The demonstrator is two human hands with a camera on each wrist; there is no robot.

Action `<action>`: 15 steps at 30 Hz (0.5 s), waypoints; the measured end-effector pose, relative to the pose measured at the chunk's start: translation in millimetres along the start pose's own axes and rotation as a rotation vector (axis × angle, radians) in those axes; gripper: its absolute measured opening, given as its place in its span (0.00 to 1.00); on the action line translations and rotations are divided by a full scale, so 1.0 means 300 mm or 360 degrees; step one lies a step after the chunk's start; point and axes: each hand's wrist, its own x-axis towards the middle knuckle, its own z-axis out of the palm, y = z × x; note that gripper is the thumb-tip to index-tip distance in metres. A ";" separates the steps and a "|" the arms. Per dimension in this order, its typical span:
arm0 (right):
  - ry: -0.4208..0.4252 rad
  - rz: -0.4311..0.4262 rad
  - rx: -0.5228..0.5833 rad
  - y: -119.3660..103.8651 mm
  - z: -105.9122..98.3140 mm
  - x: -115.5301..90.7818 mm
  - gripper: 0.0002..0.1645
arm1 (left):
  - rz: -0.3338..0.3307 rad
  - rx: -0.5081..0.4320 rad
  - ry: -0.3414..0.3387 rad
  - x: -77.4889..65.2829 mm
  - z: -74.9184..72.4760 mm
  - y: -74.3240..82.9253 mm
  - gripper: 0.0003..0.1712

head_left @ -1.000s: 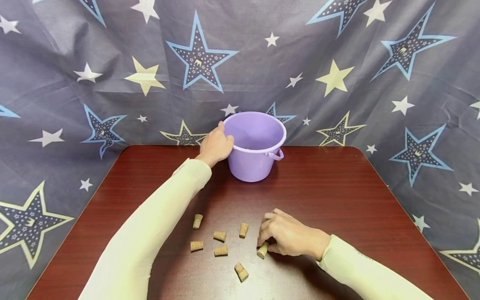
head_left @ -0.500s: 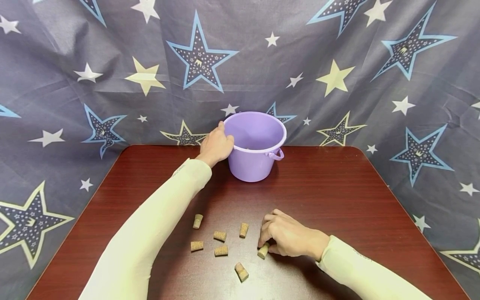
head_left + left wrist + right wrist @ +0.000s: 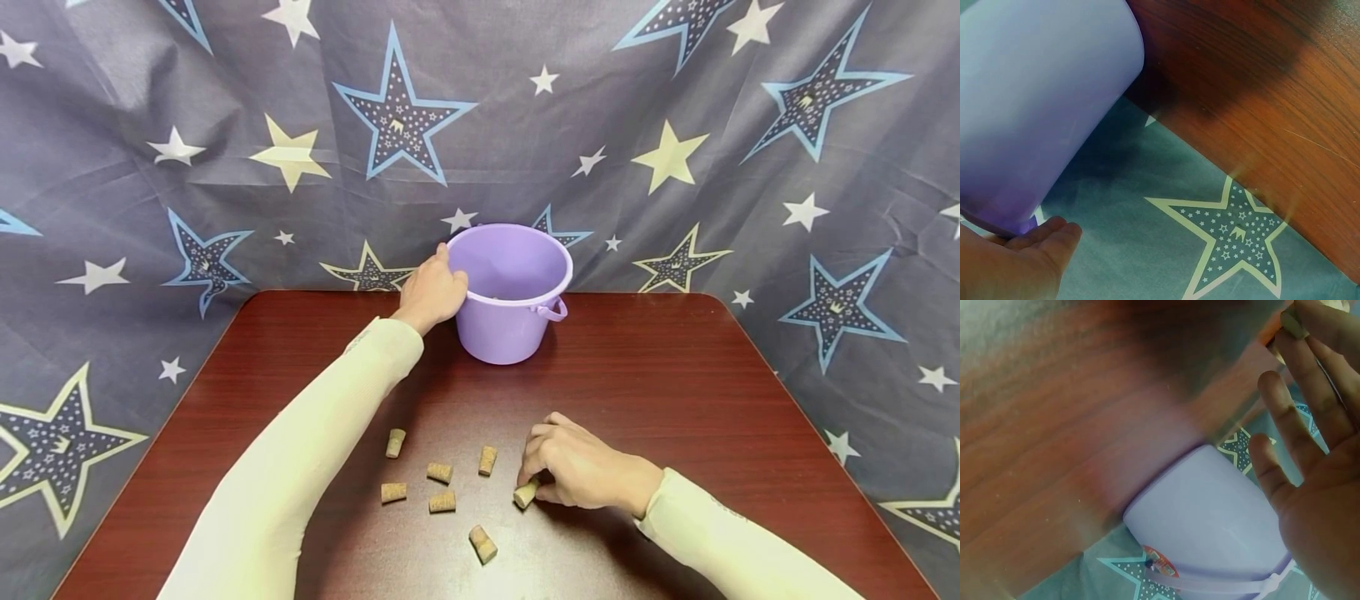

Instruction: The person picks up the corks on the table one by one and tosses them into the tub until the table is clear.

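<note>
At the far side of the table, my left hand (image 3: 433,290) grips the left rim of a purple bucket (image 3: 501,333). In the left wrist view its fingers (image 3: 1063,240) lie at the rim beside the bucket wall (image 3: 1054,81). My right hand (image 3: 573,467) pinches a cork (image 3: 526,494) between thumb and fingers, close over the tabletop. The right wrist view shows that cork (image 3: 1293,322) at the fingertips, with the other fingers (image 3: 1282,403) spread apart. Several more corks lie to its left, among them one cork (image 3: 483,544) nearer the front and another cork (image 3: 487,460) farther back.
The dark red wooden table (image 3: 637,375) ends at the back against a grey cloth (image 3: 495,150) printed with stars. On the bucket's right side hangs its handle (image 3: 552,310). My left forearm (image 3: 300,450) reaches across the table's left part, beside a cork (image 3: 395,443).
My right hand has risen very slightly, and the cork in its fingers has turned and shifted up a little. The left hand and the bucket stay where they were.
</note>
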 end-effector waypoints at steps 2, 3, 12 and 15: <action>0.0001 0.0032 -0.0004 0.003 -0.009 0.001 0.13 | 0.0006 -0.0002 0.0003 0.000 0.000 -0.001 0.43; 0.0007 0.0044 -0.0004 0.005 -0.013 0.001 0.13 | 0.0005 -0.0001 0.0002 0.000 0.001 -0.002 0.43; 0.0185 0.0000 -0.0018 0.030 -0.047 0.008 0.13 | 0.0016 -0.0001 0.0001 -0.002 0.001 -0.003 0.43; 0.0231 0.0017 -0.0032 0.037 -0.063 0.011 0.13 | 0.0014 0.0005 -0.0001 -0.001 0.001 -0.002 0.43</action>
